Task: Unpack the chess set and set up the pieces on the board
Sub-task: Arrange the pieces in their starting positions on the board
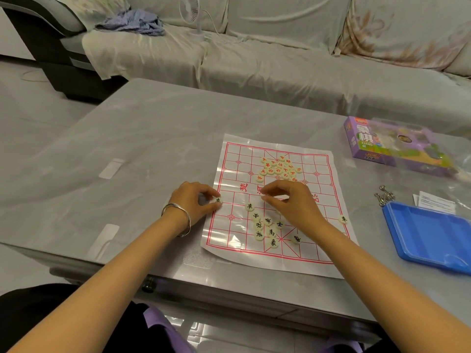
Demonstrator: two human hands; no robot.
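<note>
A thin plastic Chinese chess board with red lines lies on the grey table. Several cream pieces with red characters are heaped on its far half. Several black-character pieces are scattered on the near half, and one black piece sits at the right edge. My left hand pinches a black-character piece at the board's left edge. Over the middle of the board, my right hand has its fingertips pinched together on a small piece that is mostly hidden.
A purple chess set box stands at the far right of the table. A blue tray lies to the right of the board, with a metal ring puzzle and paper slips beside it. A covered sofa runs behind the table.
</note>
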